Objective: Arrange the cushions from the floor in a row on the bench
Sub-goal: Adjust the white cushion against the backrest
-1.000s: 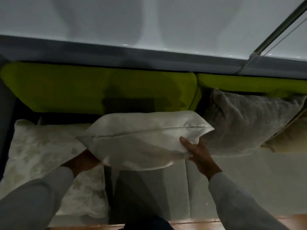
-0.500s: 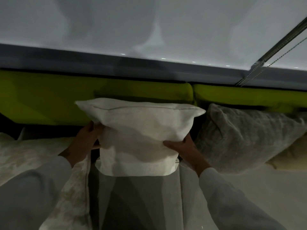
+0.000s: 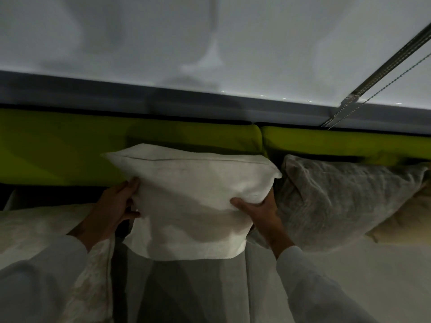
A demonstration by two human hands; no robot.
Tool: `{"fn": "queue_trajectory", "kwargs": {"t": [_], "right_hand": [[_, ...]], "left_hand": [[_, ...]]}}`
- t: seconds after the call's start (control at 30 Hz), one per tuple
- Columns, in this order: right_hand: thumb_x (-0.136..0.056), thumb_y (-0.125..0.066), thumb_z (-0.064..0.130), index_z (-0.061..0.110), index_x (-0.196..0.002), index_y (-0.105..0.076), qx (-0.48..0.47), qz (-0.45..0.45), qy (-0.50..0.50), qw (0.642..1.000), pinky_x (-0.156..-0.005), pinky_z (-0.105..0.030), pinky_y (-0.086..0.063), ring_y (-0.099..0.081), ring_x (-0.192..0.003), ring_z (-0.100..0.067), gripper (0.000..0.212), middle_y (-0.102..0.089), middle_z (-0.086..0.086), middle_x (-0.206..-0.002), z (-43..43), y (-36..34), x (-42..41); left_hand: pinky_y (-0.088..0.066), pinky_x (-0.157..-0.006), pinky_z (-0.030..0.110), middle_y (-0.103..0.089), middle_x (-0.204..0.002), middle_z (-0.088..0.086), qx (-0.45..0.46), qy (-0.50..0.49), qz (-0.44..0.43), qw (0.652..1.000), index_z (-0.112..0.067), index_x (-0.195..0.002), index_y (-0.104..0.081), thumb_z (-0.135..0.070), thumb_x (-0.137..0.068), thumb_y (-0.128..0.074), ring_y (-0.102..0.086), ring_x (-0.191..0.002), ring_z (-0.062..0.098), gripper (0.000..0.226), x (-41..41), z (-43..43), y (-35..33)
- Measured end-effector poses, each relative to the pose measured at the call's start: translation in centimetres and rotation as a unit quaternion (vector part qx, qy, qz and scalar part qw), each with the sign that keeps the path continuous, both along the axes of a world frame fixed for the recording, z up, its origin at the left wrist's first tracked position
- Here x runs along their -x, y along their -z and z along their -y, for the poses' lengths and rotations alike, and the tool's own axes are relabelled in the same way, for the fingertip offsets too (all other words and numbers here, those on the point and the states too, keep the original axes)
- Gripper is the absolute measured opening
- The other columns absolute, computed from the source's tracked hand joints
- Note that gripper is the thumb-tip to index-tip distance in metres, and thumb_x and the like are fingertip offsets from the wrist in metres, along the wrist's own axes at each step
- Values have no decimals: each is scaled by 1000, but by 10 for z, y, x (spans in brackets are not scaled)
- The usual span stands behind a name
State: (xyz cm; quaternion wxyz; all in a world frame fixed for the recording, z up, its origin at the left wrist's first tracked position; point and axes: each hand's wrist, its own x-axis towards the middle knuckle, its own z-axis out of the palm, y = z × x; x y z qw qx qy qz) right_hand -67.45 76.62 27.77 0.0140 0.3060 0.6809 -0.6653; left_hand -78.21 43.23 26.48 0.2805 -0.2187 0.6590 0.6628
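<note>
Both hands hold the white cushion (image 3: 193, 201). The left hand (image 3: 112, 210) grips its left side, with fingers curled round the edge. The right hand (image 3: 258, 210) grips its right side, thumb on the front and the other fingers tucked behind.

The white cushion stands up near the back edge of the table (image 3: 373, 276). Its top leans on the green pad (image 3: 58, 148). Its bottom seems to rest on the seat. A grey cushion (image 3: 338, 197) leans just beside it on the right. A tan cushion (image 3: 401, 224) sits past that, near the right edge. A pale cushion (image 3: 35, 229) lies flat on the left, with a dark gap between it and the white one.

The step in hand looks like setting the white cushion into the row. To do it well, I think the bottom should go back a bit, so the cushion stands straight with its seam level on top. It should sit snug by the grey one but not squash it. It is soft and dents where it is squeezed, so a light pat would smooth it. Letting go one hand at a time would show if it flops. The pale cushion likely needs standing up next.
</note>
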Motion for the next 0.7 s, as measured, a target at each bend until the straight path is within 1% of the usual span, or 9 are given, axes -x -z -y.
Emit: {"fn": "queue_trajectory", "kwargs": {"t": [0.07,0.13,0.23,0.27,0.33,0.47,0.53,0.63,0.7], "right_hand": [[-57,-98,33,38,-143,-43,29,5,4,1000,-81,-32,-62,-68,-109,-10,102,-65,8,-128,-2,4,-7],[-64,-92,44,40,-133,-54,48,8,20,999,-74,-24,-60,-71,-102,-6,78,-71,10,-121,-6,0,-3],[-77,-74,59,42,-109,-68,43,17,83,996,-83,-28,-59,-70,-102,-7,37,-73,13,-111,-18,-11,16],[-82,-72,55,38,-103,-70,41,25,109,993,-86,-33,-58,-69,-103,-10,27,-73,13,-108,-22,-13,23],[-88,-73,39,28,-93,-74,44,32,166,985,-78,-34,-59,-71,-98,-17,12,-76,6,-99,-28,-19,34],[-90,-74,24,12,-91,-76,-3,19,219,975,-77,-37,-61,-71,-90,-22,12,-76,-7,-96,-34,-25,48],[-89,-75,25,4,-87,-73,-21,13,247,969,-69,-36,-55,-64,-77,-20,21,-70,-10,-84,-34,-26,52],[-89,-73,31,8,-88,-73,-60,23,282,957,-63,-28,-46,-55,-68,-14,23,-64,-4,-77,-30,-21,51],[-91,-71,34,15,-91,-74,-95,35,280,955,-62,-21,-44,-56,-69,-9,20,-65,2,-77,-29,-18,47]], "left_hand": [[-58,-60,38,-75,-98,-10,13,8,-2,1000,-48,-88,-72,-42,-91,-61,-68,-97,17,13,0,-4,-4],[-56,-62,36,-73,-100,-12,22,-1,-26,999,-53,-90,-69,-38,-91,-58,-68,-95,16,19,3,-2,-13],[-54,-66,32,-76,-97,-12,12,-6,-88,996,-47,-100,-69,-38,-89,-58,-72,-91,16,18,11,5,-29],[-54,-69,34,-76,-99,-9,11,-13,-98,995,-43,-101,-70,-37,-91,-59,-72,-91,18,17,14,7,-33],[-55,-72,38,-76,-99,-5,16,-37,-102,994,-38,-99,-72,-36,-92,-62,-72,-91,21,12,21,9,-42],[-58,-55,29,-78,-88,-4,30,-110,-97,989,-29,-96,-74,-40,-86,-70,-75,-74,15,15,31,12,-53],[-58,-56,30,-77,-92,-5,30,-131,-92,987,-28,-105,-73,-44,-85,-70,-74,-75,14,26,31,10,-53],[-56,-69,35,-70,-102,-6,41,-159,-67,984,-25,-117,-68,-48,-85,-69,-67,-88,16,39,28,4,-48],[-53,-62,28,-68,-97,-7,57,-152,-67,985,-24,-114,-66,-48,-88,-65,-66,-84,14,35,28,4,-46]]}}
